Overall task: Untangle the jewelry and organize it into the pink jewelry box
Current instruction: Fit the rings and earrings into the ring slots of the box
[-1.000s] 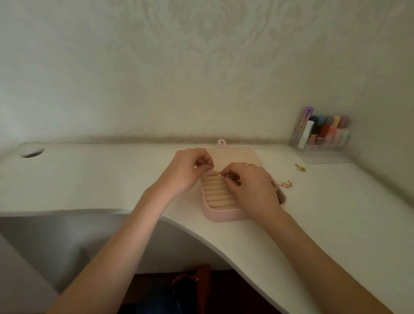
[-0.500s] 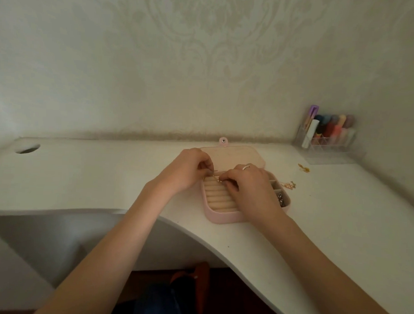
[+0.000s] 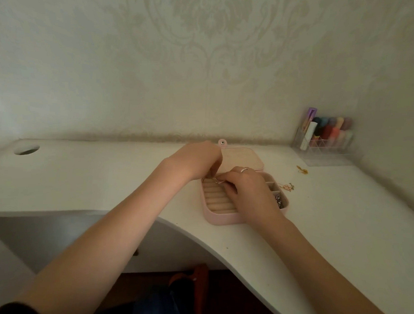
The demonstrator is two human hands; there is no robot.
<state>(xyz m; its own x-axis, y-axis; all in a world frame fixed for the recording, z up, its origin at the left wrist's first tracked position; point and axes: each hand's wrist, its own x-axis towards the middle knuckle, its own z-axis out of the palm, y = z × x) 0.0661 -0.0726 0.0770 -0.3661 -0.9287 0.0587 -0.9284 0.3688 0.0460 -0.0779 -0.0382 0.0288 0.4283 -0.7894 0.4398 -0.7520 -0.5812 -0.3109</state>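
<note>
While over pink jewelry box (image 3: 220,219), left hand (image 3: 196,161), right hand (image 3: 251,193) fingers curled, pinching small jewelry piece (image 3: 218,181).

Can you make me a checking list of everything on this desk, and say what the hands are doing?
Surface: white desk, round hole at far left.
Job's things: pink jewelry box lies open; small shiny piece over its ring rolls; dark jewelry in a right compartment; two gold pieces loose on the desk.
Clutter: clear organizer with colored tubes, far right.
Hands: left hand and right hand both pinch the small piece.
Cables: nothing seen.
Surroundings: patterned wall.
</note>
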